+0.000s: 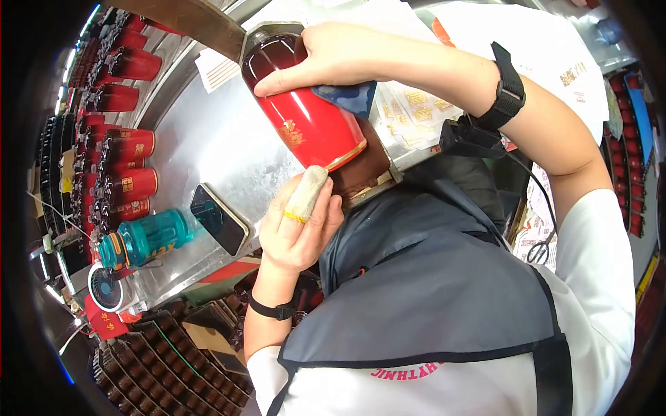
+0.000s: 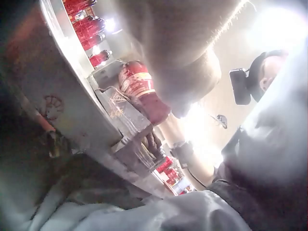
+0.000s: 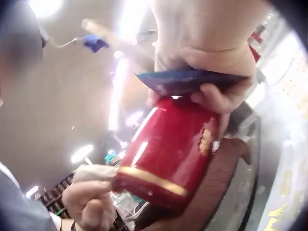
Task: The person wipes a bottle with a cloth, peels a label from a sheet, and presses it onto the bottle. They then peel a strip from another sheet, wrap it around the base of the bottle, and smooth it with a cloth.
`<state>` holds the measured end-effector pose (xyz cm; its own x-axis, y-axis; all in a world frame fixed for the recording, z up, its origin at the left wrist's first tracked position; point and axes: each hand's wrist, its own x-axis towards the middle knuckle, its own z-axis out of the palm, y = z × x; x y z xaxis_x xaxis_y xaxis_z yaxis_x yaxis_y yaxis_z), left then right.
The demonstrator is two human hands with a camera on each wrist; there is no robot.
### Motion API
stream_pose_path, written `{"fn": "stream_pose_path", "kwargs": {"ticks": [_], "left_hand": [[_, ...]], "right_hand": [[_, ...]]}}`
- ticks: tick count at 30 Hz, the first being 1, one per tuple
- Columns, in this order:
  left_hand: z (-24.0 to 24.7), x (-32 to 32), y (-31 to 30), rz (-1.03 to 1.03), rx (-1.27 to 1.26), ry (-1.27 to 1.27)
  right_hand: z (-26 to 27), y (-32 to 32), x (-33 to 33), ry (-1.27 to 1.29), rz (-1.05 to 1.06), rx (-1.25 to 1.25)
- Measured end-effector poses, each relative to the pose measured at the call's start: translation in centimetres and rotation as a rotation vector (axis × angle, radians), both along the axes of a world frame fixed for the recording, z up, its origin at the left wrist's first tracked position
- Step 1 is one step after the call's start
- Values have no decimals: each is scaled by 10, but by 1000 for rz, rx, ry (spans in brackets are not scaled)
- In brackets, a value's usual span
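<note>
A glossy red bottle, dark toward its neck and edged by a gold band at the base, lies tilted over a brown padded block. Across its upper part, my right hand grips it, thumb along the near side. A dark blue flexible piece sits between that hand and the bottle. My left hand is at the base end, its index finger covered by a pale cloth finger sleeve. The sleeved fingertip touches the gold-banded rim, as the right wrist view also shows.
A phone and a teal water bottle lie on the metal table. Beyond are rows of red bottles and a small fan. Sheets with gold lettering lie right of the block. A wooden bar crosses the top.
</note>
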<state>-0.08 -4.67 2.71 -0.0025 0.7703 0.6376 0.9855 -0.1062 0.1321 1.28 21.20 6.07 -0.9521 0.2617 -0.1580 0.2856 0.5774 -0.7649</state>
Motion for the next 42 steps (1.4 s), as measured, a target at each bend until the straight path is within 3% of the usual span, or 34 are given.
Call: {"fn": "stream_pose_path", "kwargs": {"ticks": [1, 3, 4, 5, 7, 9, 11, 12, 15, 16, 21, 23, 25, 27, 29, 31, 34, 42], "left_hand": [[1, -2, 1, -20, 9, 38], [1, -1, 0, -15, 11, 37], [0, 0, -1, -5, 5, 37], [-1, 1, 0, -3, 10, 29], [-3, 1, -1, -4, 24, 41], [-2, -1, -2, -7, 23, 57], [0, -2, -2, -3, 13, 72], [1, -4, -1, -18, 14, 82], [-1, -4, -3, -35, 5, 54], [-2, -4, -3, -28, -1, 14], [0, -3, -1, -16, 6, 4], [1, -4, 0, -15, 9, 28], [3, -5, 0, -36, 5, 57], [5, -6, 2, -52, -1, 55], [7, -6, 7, -72, 8, 55], [7, -6, 11, -105, 16, 73], [10, -9, 16, -141, 15, 96], [10, -14, 52, -226, -105, 200]], "right_hand": [[4, -2, 2, 9, 19, 57], [-12, 18, 5, 100, 33, -128], [-12, 26, 8, 42, 83, -369], [-16, 29, 10, 34, 83, -365], [-25, 28, 13, -4, 164, -748], [-31, 24, 6, -24, 145, -732], [-14, 8, 6, 66, 57, -479], [-3, 3, 6, 35, 42, -195], [11, 3, 5, -5, 90, -14], [8, 11, 9, 83, 85, -232], [-30, 28, 12, -54, 144, -828], [-25, 21, 7, -74, 160, -754], [-17, 8, 8, 50, 39, -441], [5, -3, 8, -18, 22, -18], [8, 3, 9, -67, 61, -53], [-12, 25, 10, 0, 86, -481], [-20, 28, 9, -64, 116, -732], [-1, 6, 15, 25, 2, -547]]}}
